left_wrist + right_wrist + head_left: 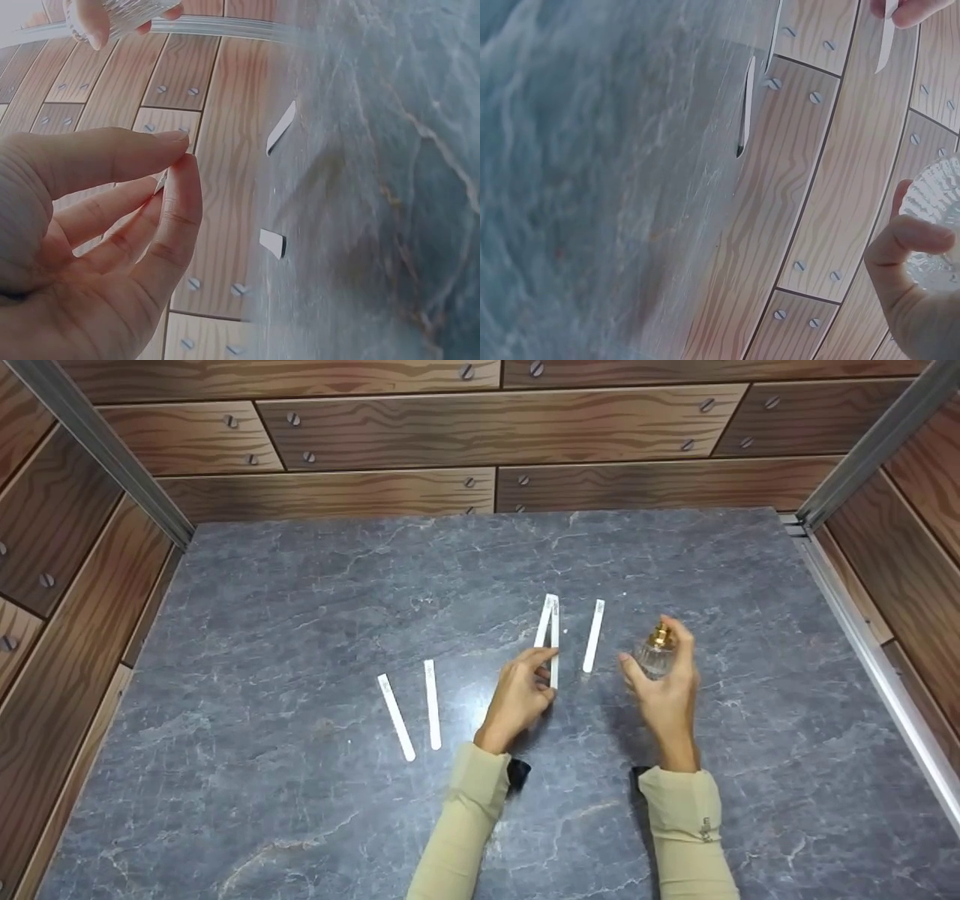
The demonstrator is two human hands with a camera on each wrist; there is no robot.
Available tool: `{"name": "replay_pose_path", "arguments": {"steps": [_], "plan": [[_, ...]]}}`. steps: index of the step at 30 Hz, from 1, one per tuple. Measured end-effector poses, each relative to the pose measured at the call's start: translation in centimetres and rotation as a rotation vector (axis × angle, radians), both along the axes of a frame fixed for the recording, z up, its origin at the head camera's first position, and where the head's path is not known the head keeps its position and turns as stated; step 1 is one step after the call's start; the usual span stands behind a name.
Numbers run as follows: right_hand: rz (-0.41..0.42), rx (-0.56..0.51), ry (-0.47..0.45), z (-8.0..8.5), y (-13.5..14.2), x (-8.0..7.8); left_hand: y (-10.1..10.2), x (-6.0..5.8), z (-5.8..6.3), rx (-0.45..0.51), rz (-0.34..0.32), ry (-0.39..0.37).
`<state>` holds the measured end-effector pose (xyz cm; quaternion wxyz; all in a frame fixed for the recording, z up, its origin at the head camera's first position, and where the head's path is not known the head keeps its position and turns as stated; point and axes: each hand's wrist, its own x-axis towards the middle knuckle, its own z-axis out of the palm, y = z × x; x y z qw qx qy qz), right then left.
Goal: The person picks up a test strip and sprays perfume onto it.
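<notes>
White strip (pixel 555 622) pinched in my left hand (pixel 519 690) above the tabletop (pixel 285 600), head view; my right hand (pixel 667 694) grips the glass bottle (pixel 655 661). Left wrist view: my fingertips (pixel 184 178) pinch together. Right wrist view: the bottle's glass is ribbed.

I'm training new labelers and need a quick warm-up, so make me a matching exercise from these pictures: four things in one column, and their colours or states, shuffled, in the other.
Things
1. Left hand
2. Bottle top
3. Tabletop
4. Right hand

Colours and states
A. Grey with pale veins
B. Holding a glass bottle
C. Gold
D. Pinching a white strip

Right pairs
1-D
2-C
3-A
4-B
</notes>
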<state>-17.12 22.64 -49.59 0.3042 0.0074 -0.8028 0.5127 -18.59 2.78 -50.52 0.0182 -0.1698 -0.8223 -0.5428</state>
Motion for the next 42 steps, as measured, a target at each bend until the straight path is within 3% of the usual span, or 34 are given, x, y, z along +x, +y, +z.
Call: {"name": "replay_pose_path", "arguments": {"steps": [13,27,35,42], "plan": [[0.016,0.015,0.058,-0.3,-0.2,-0.3,0.5,-0.9,0.1,0.000,-0.009,-0.035],[0.016,-0.004,0.030,-0.3,-0.2,-0.3,0.6,-1.9,0.1,-0.035,-0.007,-0.066],[0.019,-0.046,0.042,0.1,-0.3,-0.2,0.6,-2.6,0.7,-0.043,-0.001,-0.057],[0.018,-0.048,0.069,0.3,-0.2,-0.2,0.8,-3.3,0.3,-0.026,-0.003,-0.049]]}}
